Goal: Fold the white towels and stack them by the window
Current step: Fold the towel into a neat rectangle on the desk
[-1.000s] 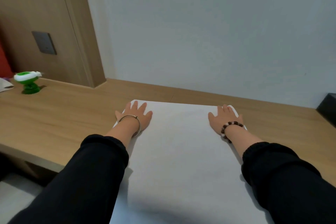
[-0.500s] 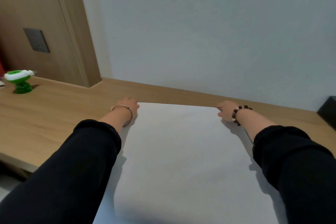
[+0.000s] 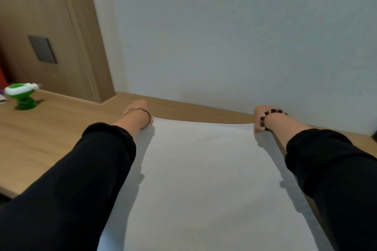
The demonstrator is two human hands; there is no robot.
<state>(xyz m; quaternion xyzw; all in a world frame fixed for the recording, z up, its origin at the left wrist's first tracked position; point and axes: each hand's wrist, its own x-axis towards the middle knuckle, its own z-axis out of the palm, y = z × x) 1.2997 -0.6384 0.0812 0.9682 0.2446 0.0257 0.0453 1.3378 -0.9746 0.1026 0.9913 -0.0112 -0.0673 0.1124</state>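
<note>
A white towel (image 3: pixel 204 179) stretches from the bottom of the head view up to its far edge near the wall. My left hand (image 3: pixel 137 108), with a metal bangle on the wrist, grips the towel's far left corner. At the far right corner my right hand (image 3: pixel 260 116), wearing a beaded bracelet, pinches the cloth. Both corners are raised off the wooden table (image 3: pixel 51 134), and the far edge sags slightly between them. The fingers of both hands are mostly hidden behind the wrists.
A green and white toy (image 3: pixel 21 96) stands on the table at the far left. A wooden panel with a dark switch plate (image 3: pixel 42 49) rises behind it. A pale wall (image 3: pixel 234 36) backs the table. A dark object (image 3: pixel 375 135) shows at the right edge.
Both hands went from lying flat on the towel to curling round its far corners, and have lifted that edge off the table.
</note>
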